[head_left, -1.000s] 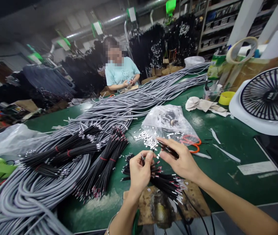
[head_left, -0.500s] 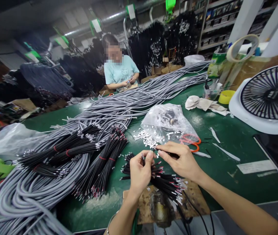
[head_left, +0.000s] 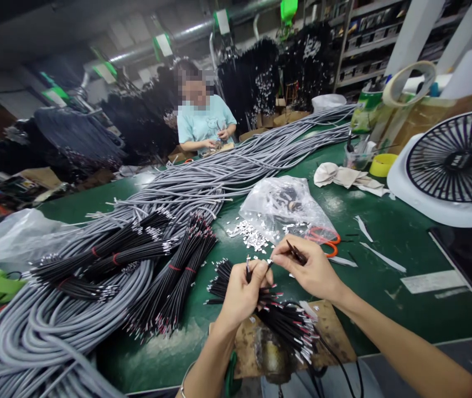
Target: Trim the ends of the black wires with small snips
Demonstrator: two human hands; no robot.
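Observation:
My left hand (head_left: 242,290) is closed in a pinch on a short black cable (head_left: 247,264), whose stripped end pokes up above the fingers. Close beside it, my right hand (head_left: 308,265) grips dark tweezers (head_left: 297,253) in its palm, while thumb and forefinger meet at the tip of the cable; whether a small piece sits between them I cannot make out. Under both hands a bundle of short black cables (head_left: 288,326) with red and white ends lies across a wooden board (head_left: 335,337). Small white pieces (head_left: 250,235) are scattered just beyond my fingertips.
Long grey cables (head_left: 202,171) cover the green table's left and back, with tied black cable bundles (head_left: 177,271) on top. A clear plastic bag (head_left: 289,204), orange-handled scissors (head_left: 331,243), a fan (head_left: 455,166) and a cloth (head_left: 343,176) stand beyond and right. Another person (head_left: 206,124) sits opposite.
My hands have shifted slightly right and drawn a little apart. The tweezers now tilt up in my right palm. The person opposite has moved their hands.

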